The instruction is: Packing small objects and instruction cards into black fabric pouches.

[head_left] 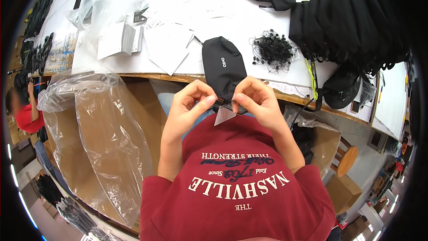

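Observation:
A soft black bag (pixel 223 64) with small white lettering lies over the table's front edge, its near end between my hands. My left hand (pixel 191 106) is closed in a pinch at that near end; what its fingertips grip is too small to make out. Opposite it, my right hand (pixel 260 102) pinches the dark near end of the bag between thumb and forefinger. Just below the fingertips hangs a pale paper tag (pixel 224 115), tilted. Its attachment is hidden by the fingers and dark fabric.
On the white table (pixel 200 18) are a stack of cards (pixel 119 40), loose white cards (pixel 167 53) and a heap of black tag strings (pixel 273 50). Black bags (pixel 343 22) are piled at right. A plastic-lined carton (pixel 98 143) stands left; a person (pixel 29 116) is beyond.

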Tool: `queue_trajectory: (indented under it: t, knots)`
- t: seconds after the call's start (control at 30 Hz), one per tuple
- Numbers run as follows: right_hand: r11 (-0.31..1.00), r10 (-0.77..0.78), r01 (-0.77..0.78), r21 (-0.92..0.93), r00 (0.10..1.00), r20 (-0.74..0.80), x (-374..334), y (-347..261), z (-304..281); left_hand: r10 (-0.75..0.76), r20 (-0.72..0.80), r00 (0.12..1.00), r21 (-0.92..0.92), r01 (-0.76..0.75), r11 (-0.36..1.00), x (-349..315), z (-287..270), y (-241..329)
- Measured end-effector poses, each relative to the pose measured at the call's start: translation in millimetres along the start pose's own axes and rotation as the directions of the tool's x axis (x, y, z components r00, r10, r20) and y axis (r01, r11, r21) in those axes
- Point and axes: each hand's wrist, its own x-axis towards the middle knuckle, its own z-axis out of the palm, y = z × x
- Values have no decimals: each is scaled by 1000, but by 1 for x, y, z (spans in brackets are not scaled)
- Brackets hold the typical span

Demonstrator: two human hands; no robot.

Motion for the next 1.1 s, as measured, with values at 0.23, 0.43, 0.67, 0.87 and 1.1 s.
queue_trajectory:
  t: [0.23,0.43,0.67,0.87,1.1]
  knots:
    - [999,25,-25,28,999,-30,2,0,-5,-43,10,999,-30,43,999,-1,0,0]
    - [662,-83,40,-749,996,-20,20,5,4,-69,3,998,-45,69,997,-2,-1,6]
    - [405,30,253,-879,957,289,37,11,5,-31,-25,999,-67,30,997,-5,-4,3]
    - [422,12,333,-843,928,373,40,17,14,3,-44,999,-69,-6,998,-9,-6,1]
    - [600,59,155,-785,970,237,44,13,17,24,-125,992,-2,-25,1000,-9,-5,4]
